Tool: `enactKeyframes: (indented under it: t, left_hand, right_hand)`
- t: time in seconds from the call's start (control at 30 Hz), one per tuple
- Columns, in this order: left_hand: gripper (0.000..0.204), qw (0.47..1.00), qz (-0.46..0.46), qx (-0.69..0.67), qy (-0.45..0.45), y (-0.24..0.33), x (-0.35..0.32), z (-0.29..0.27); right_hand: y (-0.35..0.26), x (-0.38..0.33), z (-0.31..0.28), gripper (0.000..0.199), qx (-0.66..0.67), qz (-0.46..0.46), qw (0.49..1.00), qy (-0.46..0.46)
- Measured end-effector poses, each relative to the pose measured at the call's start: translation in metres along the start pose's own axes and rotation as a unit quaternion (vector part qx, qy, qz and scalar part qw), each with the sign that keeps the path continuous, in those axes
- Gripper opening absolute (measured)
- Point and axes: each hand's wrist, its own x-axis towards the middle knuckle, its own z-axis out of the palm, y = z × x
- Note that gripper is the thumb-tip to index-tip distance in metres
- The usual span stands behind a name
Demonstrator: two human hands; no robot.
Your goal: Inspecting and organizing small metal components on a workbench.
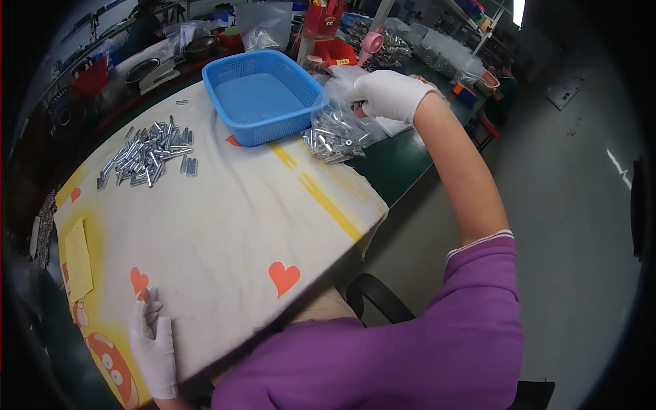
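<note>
My right hand (393,96), in a white glove with bare fingertips, is closed at the top of a clear plastic bag (333,130). The bag holds several short silver metal tubes and rests on the cloth at the table's right edge; part of my fingers is hidden behind the hand. My left hand (154,348), gloved the same way, lies on the cloth at the near left with its fingers stretched out and nothing in it. Farther off on the cloth spreads a loose pile of silver metal tubes (147,154).
A blue plastic basket (249,126) stands beside the bag. The pale cloth (225,225) with hearts covers the table; a yellow paper (78,260) lies at its left. Behind are a pink fan (372,42), a red box (321,20) and more bagged parts. A black chair armrest (376,294) is near me.
</note>
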Motion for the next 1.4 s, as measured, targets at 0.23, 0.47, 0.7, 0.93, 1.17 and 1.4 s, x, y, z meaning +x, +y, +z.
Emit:
enactKeyframes:
  t: [0.23,0.47,0.7,0.93,1.17,1.4]
  left_hand:
    - [0.051,1.000,0.009,-0.005,-0.007,-0.002,0.002,0.001]
    - [0.052,1.000,0.012,0.001,-0.018,-0.005,0.000,-0.001]
    - [0.050,1.000,0.016,0.024,0.001,-0.008,0.000,-0.001]
    - [0.048,1.000,-0.004,0.021,0.009,0.001,0.007,0.003]
    - [0.044,1.000,-0.007,-0.011,-0.005,-0.008,0.003,0.001]
    - [0.045,1.000,0.003,-0.010,0.000,-0.009,0.003,0.000]
  right_hand:
    - [0.010,0.025,0.031,0.026,0.129,0.023,0.982,0.134]
    - [-0.014,0.013,0.037,0.024,0.223,0.018,0.966,0.131]
    - [0.005,-0.010,0.093,0.036,0.244,-0.090,0.876,0.405]
    - [0.016,-0.003,0.100,0.023,0.333,0.037,0.882,0.330]
    - [0.033,0.005,0.041,0.023,0.104,-0.034,0.923,0.368]
    - [0.023,0.004,0.035,0.028,0.119,0.034,0.948,0.292]
